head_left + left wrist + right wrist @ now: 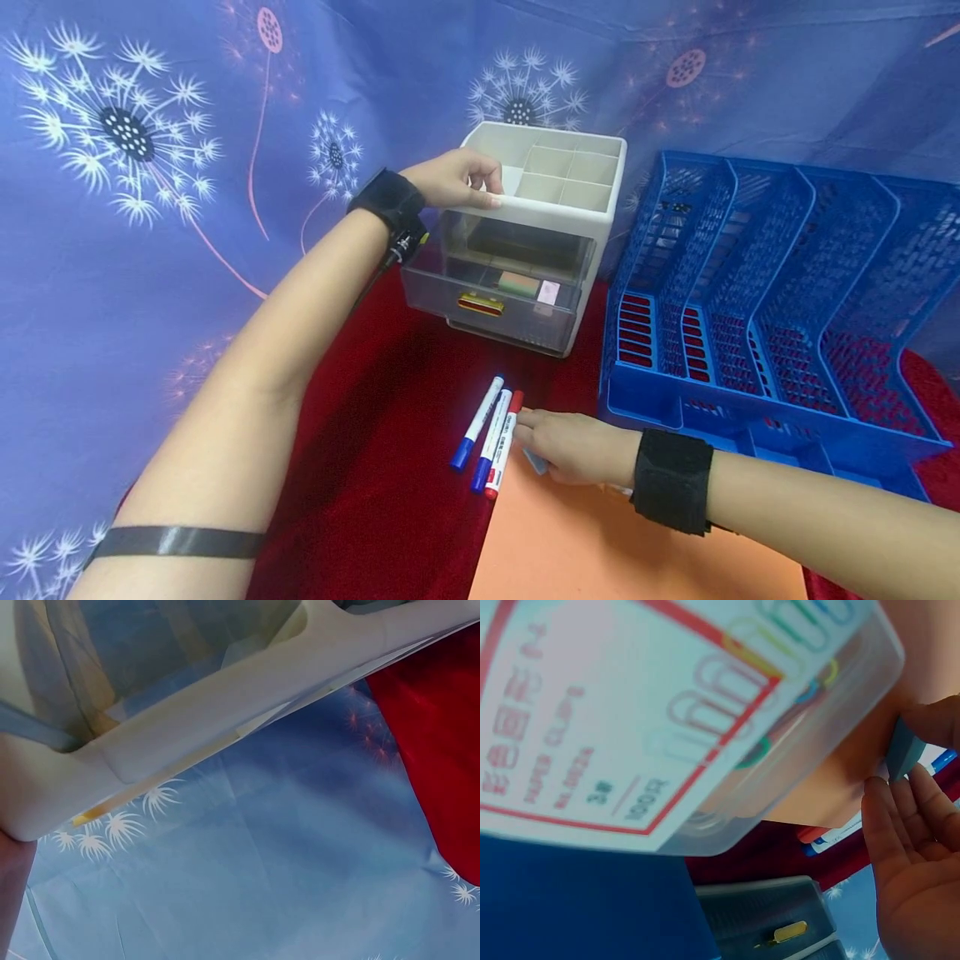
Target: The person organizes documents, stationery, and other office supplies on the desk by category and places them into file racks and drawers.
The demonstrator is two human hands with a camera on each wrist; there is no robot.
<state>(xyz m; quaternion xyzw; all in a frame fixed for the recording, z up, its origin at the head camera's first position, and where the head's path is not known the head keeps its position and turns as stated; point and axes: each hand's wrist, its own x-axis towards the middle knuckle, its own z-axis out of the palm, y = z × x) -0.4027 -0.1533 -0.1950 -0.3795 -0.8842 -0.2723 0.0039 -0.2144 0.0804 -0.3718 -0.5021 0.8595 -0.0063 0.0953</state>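
Observation:
My left hand (461,177) grips the front top rim of a white desktop drawer organizer (551,212); in the left wrist view the organizer's frame (217,697) is close up. One clear drawer (427,283) with a gold handle is pulled out and holds a green-and-orange block (517,284) and a small whitish item (548,292). On an orange sheet (585,550), my right hand (581,447) pinches a small grey-blue block (904,748) between thumb and fingers. Beside that hand lie two blue-capped markers (491,442) and a red one (504,446).
A blue file rack (750,392) with several slots stands at the right. Close to the right wrist camera is a clear box of paper clips (705,727), mostly hidden in the head view. Red cloth (360,500) covers the table; a blue dandelion-print cloth (247,100) hangs behind.

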